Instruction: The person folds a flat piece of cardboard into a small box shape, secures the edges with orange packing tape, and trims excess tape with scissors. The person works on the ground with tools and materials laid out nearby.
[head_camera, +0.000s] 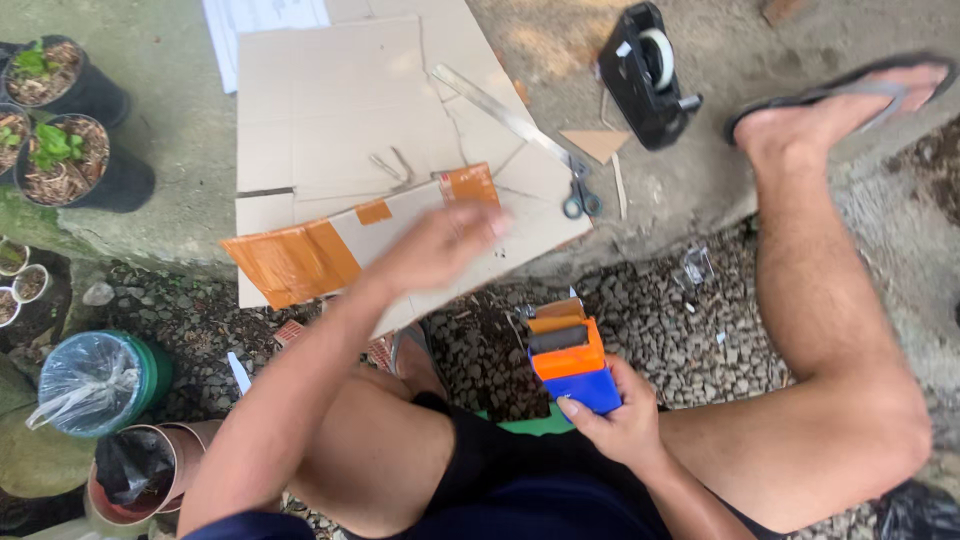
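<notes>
Cardboard strip with orange tape (330, 250), pressed under our blurred left hand (440, 245), could slip off the concrete ledge's edge while our right hand (615, 425) grips the orange-and-blue tape dispenser (572, 362).

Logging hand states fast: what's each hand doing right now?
Left hand: motion-blurred, pressing on the taped cardboard piece; open or closed cannot be told.
Right hand: closed on the tape dispenser.

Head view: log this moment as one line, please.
left hand: pressing on taped cardboard strip | right hand: holding orange-and-blue tape dispenser | nearby: scissors, metal ruler, black tape dispenser
</notes>
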